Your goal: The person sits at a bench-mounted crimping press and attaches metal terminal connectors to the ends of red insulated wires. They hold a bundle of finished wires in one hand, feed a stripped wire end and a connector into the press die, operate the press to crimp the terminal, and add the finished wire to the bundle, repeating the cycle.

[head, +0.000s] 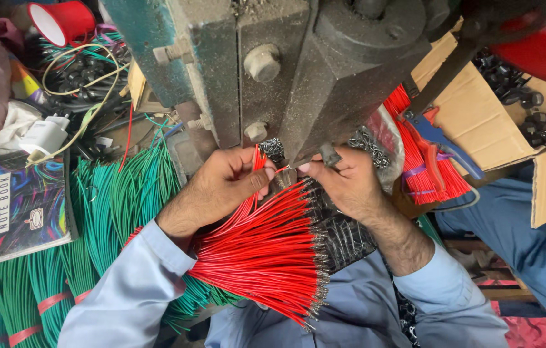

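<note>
Head view, near to far: red wire bundle (266, 251) fanned across lap; left hand (221, 187) pinching several strands, right hand (347, 183) pinching one wire (280, 169) under grey press (298, 71); colourful notebook (11, 209) left; brown cardboard box (486, 116) right; red cup (63, 20) beyond.

Your left hand (221, 187) and right hand (347, 183) are meeting just below the heavy grey-green metal press (273, 71). The fanned bundle of red wires with metal tips (266, 254) is lying below the press, under your hands. Left of the press, the green wire bundles (111, 219) are lying, a glossy notebook (11, 212) beyond them. Right of the press, the brown cardboard box (479, 122) is sitting.
</note>
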A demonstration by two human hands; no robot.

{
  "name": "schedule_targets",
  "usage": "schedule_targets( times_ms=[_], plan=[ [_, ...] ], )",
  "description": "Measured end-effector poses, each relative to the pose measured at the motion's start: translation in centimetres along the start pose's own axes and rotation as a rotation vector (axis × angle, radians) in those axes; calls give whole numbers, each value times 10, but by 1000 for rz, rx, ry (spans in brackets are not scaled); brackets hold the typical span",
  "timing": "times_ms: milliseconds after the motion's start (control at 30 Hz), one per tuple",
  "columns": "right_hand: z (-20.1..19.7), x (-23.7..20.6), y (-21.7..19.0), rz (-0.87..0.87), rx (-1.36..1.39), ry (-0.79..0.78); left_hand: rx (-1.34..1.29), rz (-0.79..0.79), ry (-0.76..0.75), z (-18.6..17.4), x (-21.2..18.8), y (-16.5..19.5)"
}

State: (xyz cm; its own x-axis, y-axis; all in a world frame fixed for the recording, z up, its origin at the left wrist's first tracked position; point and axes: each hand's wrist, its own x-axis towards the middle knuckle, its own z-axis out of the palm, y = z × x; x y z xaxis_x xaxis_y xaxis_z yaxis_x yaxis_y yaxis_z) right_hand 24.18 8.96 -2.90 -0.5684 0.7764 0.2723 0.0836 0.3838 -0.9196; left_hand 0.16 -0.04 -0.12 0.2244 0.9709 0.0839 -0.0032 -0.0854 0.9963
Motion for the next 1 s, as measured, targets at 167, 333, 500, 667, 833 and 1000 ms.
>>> schedule_targets(
  times_ms=[167,333,500,667,833,1000],
  plan=[
    [-3,3,5,5,5,-11,6,-19,0,-1,-2,1],
    [-4,5,3,28,-120,-33,10,-37,10,-3,-2,-1],
    [-12,-5,-17,-57,0,-118,23,-42,-4,-5,-3,0],
    [-44,-13,-41,-70,-364,-191,40,27,-65,-7,-5,-1],
    [-52,-15,-39,-98,-607,-260,-55,-54,-94,-8,-3,-2],
    [-42,-17,-25,25,-195,-181,-72,-43,-116,-5,-2,0]
  ],
)
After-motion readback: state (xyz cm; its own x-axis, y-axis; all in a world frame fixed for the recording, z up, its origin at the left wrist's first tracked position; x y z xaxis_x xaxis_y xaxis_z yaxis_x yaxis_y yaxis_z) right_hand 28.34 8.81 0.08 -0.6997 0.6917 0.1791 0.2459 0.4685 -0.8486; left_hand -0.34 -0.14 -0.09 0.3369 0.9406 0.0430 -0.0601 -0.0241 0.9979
